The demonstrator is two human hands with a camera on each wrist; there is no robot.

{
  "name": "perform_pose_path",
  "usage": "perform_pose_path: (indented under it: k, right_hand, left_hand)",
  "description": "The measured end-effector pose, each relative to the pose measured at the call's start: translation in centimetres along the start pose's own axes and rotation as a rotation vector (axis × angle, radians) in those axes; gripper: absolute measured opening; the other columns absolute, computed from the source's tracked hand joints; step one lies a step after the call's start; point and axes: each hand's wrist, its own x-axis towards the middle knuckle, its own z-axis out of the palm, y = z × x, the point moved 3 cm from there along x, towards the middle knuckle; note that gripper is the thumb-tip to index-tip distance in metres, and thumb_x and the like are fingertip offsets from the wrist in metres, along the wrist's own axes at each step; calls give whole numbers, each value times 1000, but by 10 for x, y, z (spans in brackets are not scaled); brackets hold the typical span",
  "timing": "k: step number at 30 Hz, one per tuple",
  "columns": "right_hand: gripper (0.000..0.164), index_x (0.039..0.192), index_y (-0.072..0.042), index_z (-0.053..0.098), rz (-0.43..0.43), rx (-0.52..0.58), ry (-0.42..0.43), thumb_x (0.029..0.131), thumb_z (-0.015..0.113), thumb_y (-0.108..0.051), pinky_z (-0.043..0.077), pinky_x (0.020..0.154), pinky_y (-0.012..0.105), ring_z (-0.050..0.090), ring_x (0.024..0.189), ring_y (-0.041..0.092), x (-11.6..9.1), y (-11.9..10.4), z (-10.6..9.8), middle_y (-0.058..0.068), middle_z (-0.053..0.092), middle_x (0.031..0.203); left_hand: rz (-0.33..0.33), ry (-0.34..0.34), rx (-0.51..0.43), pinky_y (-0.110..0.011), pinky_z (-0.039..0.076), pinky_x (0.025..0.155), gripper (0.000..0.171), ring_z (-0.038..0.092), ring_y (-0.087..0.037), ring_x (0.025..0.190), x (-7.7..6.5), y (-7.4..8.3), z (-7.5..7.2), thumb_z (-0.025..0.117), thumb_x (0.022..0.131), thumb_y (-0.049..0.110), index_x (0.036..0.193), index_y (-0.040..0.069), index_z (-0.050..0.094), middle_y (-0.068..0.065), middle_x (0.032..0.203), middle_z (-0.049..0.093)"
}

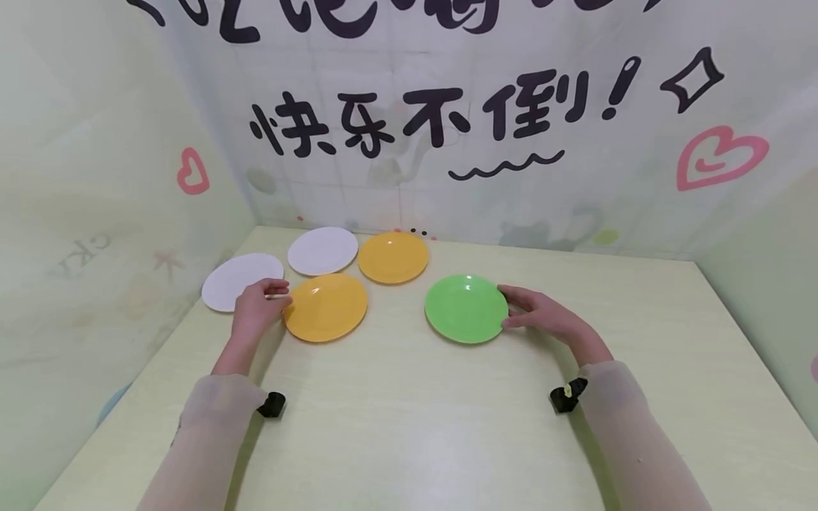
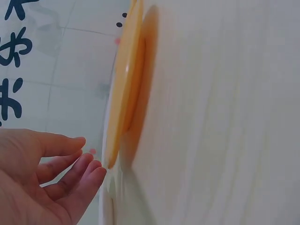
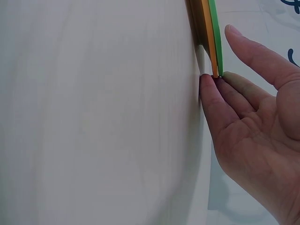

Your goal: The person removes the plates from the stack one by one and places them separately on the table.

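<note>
My left hand (image 1: 257, 309) is at the left rim of the front yellow plate (image 1: 326, 307), which lies flat on the table. In the left wrist view its loosely bent fingers (image 2: 77, 176) hold nothing and end right by the plate's edge. On the other side, my right hand (image 1: 543, 314) reaches the right rim of a green plate (image 1: 466, 309). The right wrist view reveals an orange-yellow plate (image 3: 207, 23) stacked beneath the green one, hidden from above. There the fingertips (image 3: 206, 82) meet the stacked rims, while the thumb stands away from them.
Two white plates, one at left (image 1: 239, 280) and one at the back (image 1: 322, 250), lie near the table's far left corner. Another yellow plate (image 1: 393, 257) sits beside the back one. A printed cloth wall (image 1: 409, 191) rises behind the table (image 1: 415, 426).
</note>
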Motion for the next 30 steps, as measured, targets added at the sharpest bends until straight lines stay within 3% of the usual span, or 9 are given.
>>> perform_pose_path:
  k: [4, 6, 10, 12, 23, 30]
  right_hand:
    - [83, 156, 3, 22, 13, 11, 6, 91, 71, -11, 23, 124, 50, 23, 151, 39, -1, 0, -2, 22, 19, 164]
    - [82, 156, 3, 21, 15, 16, 5, 91, 71, -10, 23, 124, 50, 22, 151, 39, -1, 1, -2, 22, 19, 164]
    - [82, 156, 5, 20, 7, 17, -2, 92, 70, -9, 23, 124, 51, 21, 151, 41, 0, 1, -1, 24, 18, 164]
    - [82, 155, 6, 20, 2, 17, -5, 92, 69, -8, 22, 124, 51, 21, 150, 42, 0, 2, -1, 25, 17, 163]
    - [81, 155, 7, 19, -2, 19, -7, 92, 69, -7, 23, 123, 49, 20, 151, 42, 0, 2, 0, 26, 17, 163]
    - [83, 155, 6, 20, 6, 11, -6, 91, 70, -9, 24, 123, 49, 20, 151, 41, 1, 0, 0, 25, 17, 163]
  left_hand:
    - [63, 19, -26, -40, 57, 97, 38, 63, -39, 117, 0, 19, 4, 62, 95, 6, 131, -4, 59, -24, 129, 64]
    - [95, 18, -51, -34, 58, 96, 38, 64, -39, 116, 0, 29, 9, 63, 94, 5, 130, -5, 59, -25, 127, 65]
    - [121, -16, -126, -13, 56, 79, 38, 66, -36, 112, 3, 48, 26, 65, 93, 5, 129, -5, 60, -25, 126, 66]
    - [119, -39, -174, -9, 54, 76, 38, 67, -32, 109, 4, 57, 36, 65, 93, 5, 129, -5, 60, -25, 126, 65]
    - [82, -196, -418, -26, 61, 88, 38, 66, -22, 102, 1, 95, 95, 64, 95, 4, 131, -7, 57, -25, 129, 62]
    - [25, -267, -473, -30, 61, 91, 37, 67, -23, 107, -9, 110, 133, 67, 94, 6, 129, 0, 60, -19, 127, 65]
